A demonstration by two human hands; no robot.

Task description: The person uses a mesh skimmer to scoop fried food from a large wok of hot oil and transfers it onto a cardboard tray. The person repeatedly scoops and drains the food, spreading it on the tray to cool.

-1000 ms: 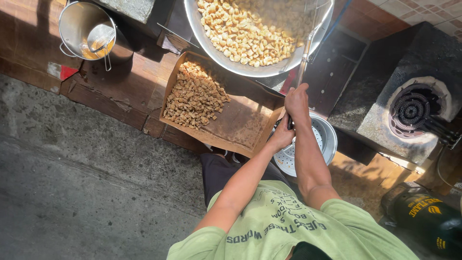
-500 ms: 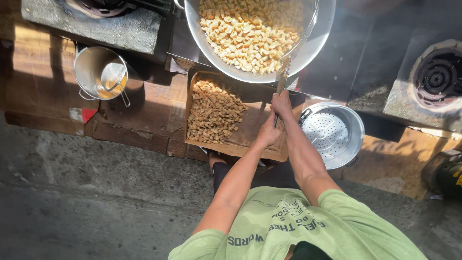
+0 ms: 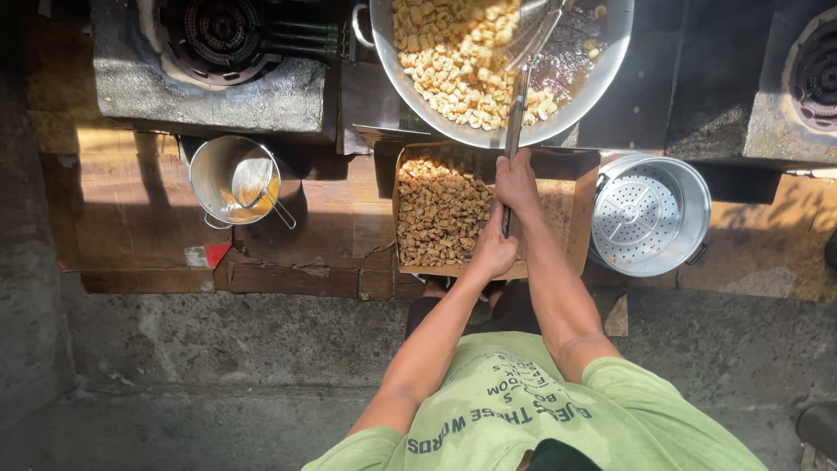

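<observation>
Both my hands grip the long handle (image 3: 514,118) of a wire skimmer (image 3: 534,30). My right hand (image 3: 519,180) is higher on the handle and my left hand (image 3: 493,250) holds its end. The skimmer head sits in a big metal wok (image 3: 606,74) full of pale fried pieces (image 3: 445,61) and carries some of them. Below the wok lies an open cardboard box (image 3: 586,222) with darker fried pieces (image 3: 436,214) heaped in its left half. My hands are above the middle of the box.
A perforated metal steamer pot (image 3: 649,214) stands right of the box. A small metal pot (image 3: 209,174) holding a little strainer stands at the left. Gas burners (image 3: 218,35) sit on concrete blocks at the top left and the far right (image 3: 815,74). Grey concrete floor lies below.
The view has swung, so the wok, box and pots sit further right and lower in frame. My hands stay on the handle, and the skimmer head now rests in the wok's right side.
</observation>
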